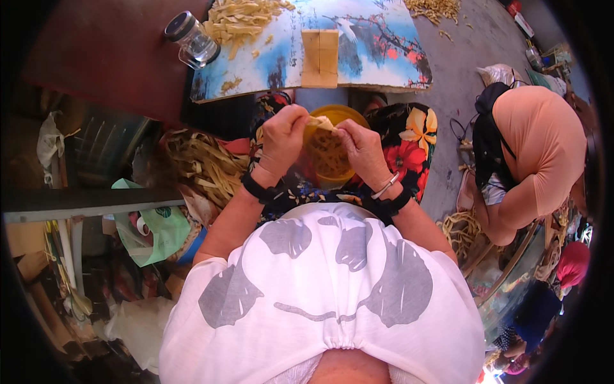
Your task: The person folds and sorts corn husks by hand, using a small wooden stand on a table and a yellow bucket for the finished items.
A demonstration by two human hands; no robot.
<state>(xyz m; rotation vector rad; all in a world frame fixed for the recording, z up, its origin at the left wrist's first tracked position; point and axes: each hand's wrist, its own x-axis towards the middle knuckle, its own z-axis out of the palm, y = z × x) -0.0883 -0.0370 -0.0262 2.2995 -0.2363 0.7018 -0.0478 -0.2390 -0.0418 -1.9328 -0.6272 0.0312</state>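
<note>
- Grip: L hand (283, 137) & R hand (363, 148), both closed, fingertips pinching 1 pale strip (322, 123), an end per hand; mid-part folded or knotted, can't tell which. Strip spans gap btwn hands.
- Bucket (355, 117), qty 1, yellow, round: under grip, btwn wearer's legs.
- Loose pieces (329, 155), tan, qty not countable: inside bucket, below grip.
- Wristbands (259, 191), blk, 1 per arm: just behind grip, wearer's side.
- Bracelet (385, 185), qty 1, silver-col.: R wrist, just behind grip.
- Trousers (412, 150), blk w/ red & yellow flowers: both sides of grip.
- Board (256, 67), blue/white, painted bird & blossom branch: beyond grip.
- Block (320, 59), wood, qty 1: at board's near edge, straight beyond grip.
- Strip pile (242, 22), pale: on board, beyond & L of grip.
- Jar (199, 48), clear, dk lid, w/ handle: beyond & L of grip, by pile.
- Heap (435, 8), small yellowish pcs: far beyond & R of grip.
- Bundle (208, 168), long tan strips: L of grip, near L leg.
- Bag (157, 237), lt green: L of grip, nearer wearer.
- Co-worker (540, 147), peach-col. garment, bent fwd: well R of grip.
- Coiled strips (460, 229), tan: R of grip, nearer wearer, beside co-worker.
</note>
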